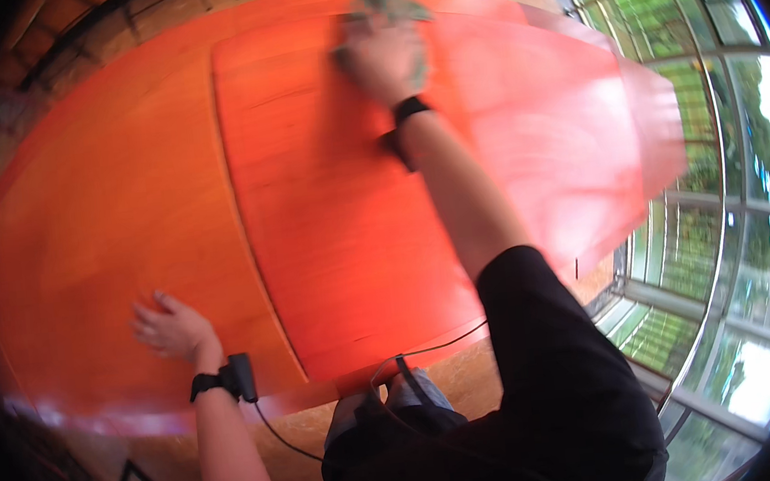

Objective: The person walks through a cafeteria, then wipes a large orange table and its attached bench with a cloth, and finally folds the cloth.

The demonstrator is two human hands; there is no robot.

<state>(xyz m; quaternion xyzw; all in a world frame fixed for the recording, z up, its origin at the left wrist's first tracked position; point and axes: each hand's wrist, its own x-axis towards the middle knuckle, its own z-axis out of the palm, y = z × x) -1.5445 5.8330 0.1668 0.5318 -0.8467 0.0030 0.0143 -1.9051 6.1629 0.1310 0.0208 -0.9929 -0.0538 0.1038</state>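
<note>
Near the far edge of an orange-red table (144, 158), my right hand (382, 55) is on a grey-green cloth (395, 2). Motion blurs both, and the cloth shows beyond my fingers and along the side of the hand. My left hand (176, 327) is at the near left part of the table with fingers apart and nothing in it. Whether it touches the tabletop, I cannot tell. A redder panel (351, 243) of the tabletop lies under my right arm, with a dark seam (248, 245) along its left side.
Black straps with small devices (240, 377) circle both wrists. A thin cable (285, 438) runs from the left one towards my body; another cable (435, 348) crosses the table's near edge. Tall windows (679, 146) with a metal rail stand right. Dark metal frames (112, 24) stand beyond the table.
</note>
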